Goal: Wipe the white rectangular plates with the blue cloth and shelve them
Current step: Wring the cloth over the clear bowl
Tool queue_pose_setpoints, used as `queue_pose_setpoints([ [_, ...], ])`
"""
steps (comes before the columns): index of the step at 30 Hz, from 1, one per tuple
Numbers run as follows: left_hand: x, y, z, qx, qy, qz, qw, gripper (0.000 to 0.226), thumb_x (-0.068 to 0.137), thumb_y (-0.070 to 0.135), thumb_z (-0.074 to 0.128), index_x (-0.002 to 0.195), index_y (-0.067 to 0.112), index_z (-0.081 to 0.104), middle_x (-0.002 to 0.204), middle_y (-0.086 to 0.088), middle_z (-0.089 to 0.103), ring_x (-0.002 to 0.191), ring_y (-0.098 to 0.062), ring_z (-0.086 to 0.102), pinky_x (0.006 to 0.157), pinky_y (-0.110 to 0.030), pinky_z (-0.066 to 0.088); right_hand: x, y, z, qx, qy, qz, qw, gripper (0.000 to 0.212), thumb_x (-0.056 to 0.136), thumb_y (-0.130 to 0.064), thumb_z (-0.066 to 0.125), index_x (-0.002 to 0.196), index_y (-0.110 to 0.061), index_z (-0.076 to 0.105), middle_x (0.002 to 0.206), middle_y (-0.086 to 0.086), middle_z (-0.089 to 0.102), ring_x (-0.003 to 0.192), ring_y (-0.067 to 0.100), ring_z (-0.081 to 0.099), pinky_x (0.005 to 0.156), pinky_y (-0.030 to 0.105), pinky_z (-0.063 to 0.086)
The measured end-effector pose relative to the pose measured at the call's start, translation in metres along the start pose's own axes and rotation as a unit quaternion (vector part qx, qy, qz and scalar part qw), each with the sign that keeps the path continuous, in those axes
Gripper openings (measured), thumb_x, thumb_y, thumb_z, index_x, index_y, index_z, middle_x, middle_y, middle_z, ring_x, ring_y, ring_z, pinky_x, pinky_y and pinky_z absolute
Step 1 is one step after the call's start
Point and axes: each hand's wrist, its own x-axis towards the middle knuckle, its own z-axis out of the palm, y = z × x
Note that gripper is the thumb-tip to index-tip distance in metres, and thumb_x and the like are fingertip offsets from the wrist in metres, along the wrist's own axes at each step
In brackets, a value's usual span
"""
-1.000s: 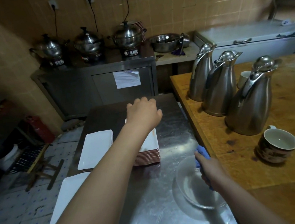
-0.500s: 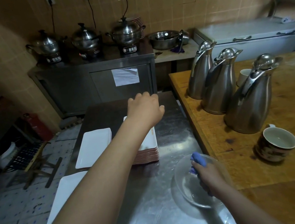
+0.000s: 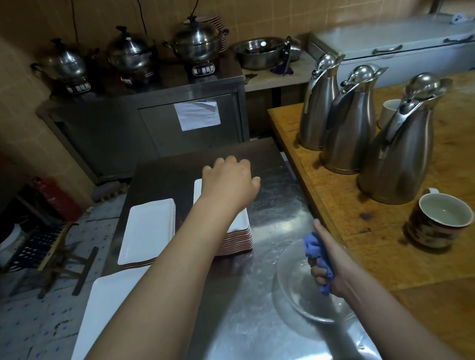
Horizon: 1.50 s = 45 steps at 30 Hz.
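The left hand (image 3: 227,181) reaches out over the far end of the tall stack (image 3: 239,239) of white rectangular plates, knuckles up and fingers bent down past the edge. Whether they have hold of the top plate (image 3: 240,221) is hidden, so I cannot tell. The right hand (image 3: 335,269) is curled round the bunched blue cloth (image 3: 313,246), low over a glass bowl (image 3: 298,298) on the steel counter (image 3: 265,341). A shorter stack (image 3: 149,229) sits just left of the tall one, and the shelf is nowhere in view. The step looks to be taking the next plate to wipe. To do it well, hook only the top plate's far rim and tilt it free before lifting, so the plates beneath stay squared. Then draw it toward the cloth and keep the forearm from dragging across the stack. The bowl lies close under the cloth hand, so it would be wise to bring the plate in above it.
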Motion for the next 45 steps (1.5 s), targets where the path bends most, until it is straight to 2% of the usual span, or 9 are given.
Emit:
queue_pose_setpoints([
  [3,-0.001,0.001,0.002,-0.002,0.000,-0.001,1.000,0.044,0.095,0.043,0.038,0.127,0.014,0.048,0.129,-0.010,0.051,0.118,-0.028,0.048,0.094,-0.043,0.040,0.000,0.000,0.005,-0.018,0.089,0.009,0.996,0.057,0.069,-0.069,0.064,0.050,-0.019,0.045,0.042,0.002,0.035,0.030,0.014,0.027,0.036,0.020,0.023],
  [8,-0.001,0.000,0.002,-0.007,0.011,-0.007,1.000,0.042,0.095,0.041,0.040,0.127,0.013,0.048,0.129,-0.011,0.050,0.117,-0.029,0.047,0.093,-0.043,0.040,-0.008,-0.008,0.021,-0.048,0.135,-0.011,0.990,0.026,0.074,-0.026,0.055,0.055,-0.014,0.041,0.045,0.003,0.028,0.034,0.015,0.022,0.043,0.022,0.019],
  [12,-0.001,0.002,0.002,-0.006,0.003,-0.009,1.000,0.042,0.095,0.040,0.039,0.127,0.013,0.047,0.129,-0.011,0.049,0.118,-0.029,0.046,0.094,-0.043,0.040,-0.015,0.003,0.021,-0.119,0.185,0.044,0.974,0.019,0.069,-0.017,0.047,0.051,-0.015,0.040,0.044,0.005,0.027,0.037,0.012,0.021,0.052,0.023,0.018],
  [22,0.009,-0.011,-0.001,-0.053,0.067,-0.033,0.996,0.043,0.093,0.042,0.040,0.124,0.014,0.051,0.124,-0.011,0.053,0.113,-0.029,0.049,0.089,-0.044,0.042,-0.018,-0.023,0.029,-0.091,0.172,-0.009,0.981,0.020,0.064,-0.020,0.046,0.046,-0.019,0.036,0.042,0.002,0.021,0.038,0.013,0.018,0.050,0.025,0.019],
  [30,0.004,-0.008,0.009,-0.051,0.044,-0.029,0.997,0.042,0.094,0.041,0.040,0.124,0.014,0.052,0.125,-0.011,0.052,0.114,-0.029,0.048,0.091,-0.043,0.042,-0.020,0.001,0.021,-0.074,0.155,0.039,0.984,0.036,0.086,-0.026,0.048,0.053,-0.015,0.040,0.042,0.004,0.025,0.033,0.014,0.021,0.045,0.021,0.019],
  [35,0.002,-0.011,0.013,-0.049,0.044,-0.029,0.997,0.043,0.094,0.042,0.040,0.124,0.014,0.052,0.126,-0.011,0.053,0.114,-0.028,0.049,0.089,-0.042,0.042,-0.011,-0.026,0.017,-0.067,0.040,-0.065,0.995,0.028,0.086,-0.045,0.062,0.082,-0.017,0.061,0.056,0.003,0.056,0.035,0.010,0.035,0.038,0.015,0.024],
  [37,0.002,-0.011,0.014,-0.045,0.037,-0.034,0.998,0.042,0.094,0.042,0.040,0.124,0.014,0.052,0.126,-0.011,0.053,0.113,-0.029,0.049,0.089,-0.042,0.042,-0.008,-0.021,0.009,-0.091,0.047,-0.083,0.991,0.027,0.080,-0.036,0.069,0.097,-0.016,0.062,0.074,0.011,0.070,0.035,0.013,0.041,0.038,0.018,0.029],
  [40,0.001,-0.007,0.013,-0.040,0.022,-0.031,0.998,0.042,0.095,0.041,0.040,0.125,0.014,0.051,0.127,-0.011,0.052,0.115,-0.028,0.048,0.090,-0.042,0.042,-0.008,0.003,-0.004,-0.163,0.104,-0.028,0.981,0.021,0.083,-0.019,0.063,0.098,-0.004,0.066,0.088,0.030,0.067,0.033,0.015,0.047,0.040,0.020,0.035],
  [45,0.003,-0.005,0.009,-0.048,0.033,-0.020,0.998,0.042,0.095,0.041,0.040,0.124,0.013,0.051,0.126,-0.012,0.052,0.115,-0.029,0.047,0.092,-0.043,0.041,-0.010,-0.013,-0.010,-0.031,0.046,-0.091,0.994,0.020,0.093,-0.022,0.055,0.109,-0.012,0.060,0.079,0.007,0.073,0.055,0.023,0.067,0.042,0.023,0.046],
])
